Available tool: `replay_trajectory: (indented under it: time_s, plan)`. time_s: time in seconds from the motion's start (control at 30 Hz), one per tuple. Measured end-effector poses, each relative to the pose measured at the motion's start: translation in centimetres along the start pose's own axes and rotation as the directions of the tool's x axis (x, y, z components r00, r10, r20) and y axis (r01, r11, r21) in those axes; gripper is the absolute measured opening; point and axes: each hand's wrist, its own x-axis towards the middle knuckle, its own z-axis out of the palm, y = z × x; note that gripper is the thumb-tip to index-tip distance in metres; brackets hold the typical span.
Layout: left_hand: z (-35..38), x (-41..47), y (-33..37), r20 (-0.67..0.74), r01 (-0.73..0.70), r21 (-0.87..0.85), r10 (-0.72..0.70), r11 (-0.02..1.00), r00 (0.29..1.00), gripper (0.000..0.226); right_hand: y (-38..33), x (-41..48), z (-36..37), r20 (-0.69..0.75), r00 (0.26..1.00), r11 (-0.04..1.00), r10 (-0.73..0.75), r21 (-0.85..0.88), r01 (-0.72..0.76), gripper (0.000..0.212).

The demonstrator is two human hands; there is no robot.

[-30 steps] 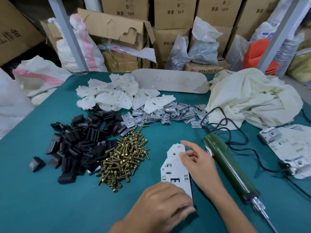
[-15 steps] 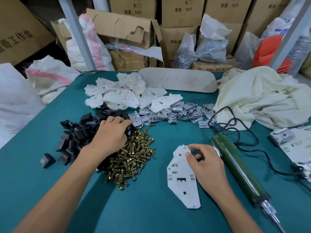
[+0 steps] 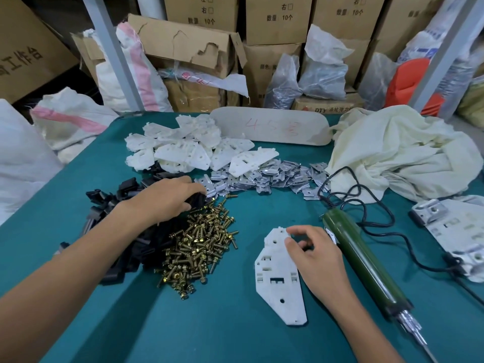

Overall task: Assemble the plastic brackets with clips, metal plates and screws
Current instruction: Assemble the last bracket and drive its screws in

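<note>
A single white plastic bracket (image 3: 277, 286) lies flat on the green table (image 3: 209, 331) in front of me. My right hand (image 3: 317, 258) rests on its upper right edge, fingers curled, thumb and fingertips pinching the edge. My left hand (image 3: 167, 200) reaches into the pile of black clips (image 3: 110, 203) at the left, its fingers curled round a clip at the pile's far right end. Brass screws (image 3: 199, 247) lie heaped between the clips and the bracket. Metal plates (image 3: 272, 176) spread behind them, and more white brackets (image 3: 183, 150) are stacked further back.
A green electric screwdriver (image 3: 364, 265) lies right of my right hand, its black cable looping back. Assembled brackets (image 3: 455, 231) sit at the right edge, and a cream cloth (image 3: 403, 153) is bunched at back right. A beige board (image 3: 272, 127) lies at the back; boxes and sacks surround the table.
My left hand left the bracket's near end and went up-left into the black clip pile, where it stays. My right hand kept its place on the bracket.
</note>
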Motion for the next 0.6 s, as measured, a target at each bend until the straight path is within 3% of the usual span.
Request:
replay_trajectory:
  time_s: [0.07,0.17,0.3,0.4,0.47,0.6]
  plan:
    - [-0.5,-0.3,0.0,-0.045,0.010,-0.014,-0.011,1.000,0.999,0.051,0.0,0.0,0.0,0.001,1.000,1.000,-0.002,-0.005,0.002,0.013]
    - [-1.5,-1.0,1.2,-0.166,0.022,-0.178,-0.052,0.984,0.985,0.051,-0.1,-0.1,0.0,-0.011,1.000,1.000,-0.009,0.023,0.009,0.014]
    - [-2.4,-2.3,7.4,-0.302,-0.137,-0.447,-0.005,0.884,0.953,0.056,-0.6,0.2,-0.1,-0.042,0.999,0.977,-0.021,0.212,0.030,0.013]
    - [-1.7,-2.5,13.3,-0.340,-0.301,-0.536,0.125,0.788,0.932,0.052,-1.3,0.3,-0.3,0.068,0.997,0.879,0.034,0.472,-0.062,0.022]
    - [-1.1,-2.0,15.8,-0.345,-0.340,-0.562,0.159,0.754,0.925,0.046,-1.6,0.3,-0.5,0.164,0.984,0.788,0.068,0.597,-0.154,0.027]
    - [-0.6,-1.1,16.9,-0.323,-0.326,-0.574,0.158,0.751,0.933,0.046,-1.8,0.5,-1.3,0.247,0.962,0.700,0.116,0.667,-0.255,0.030]
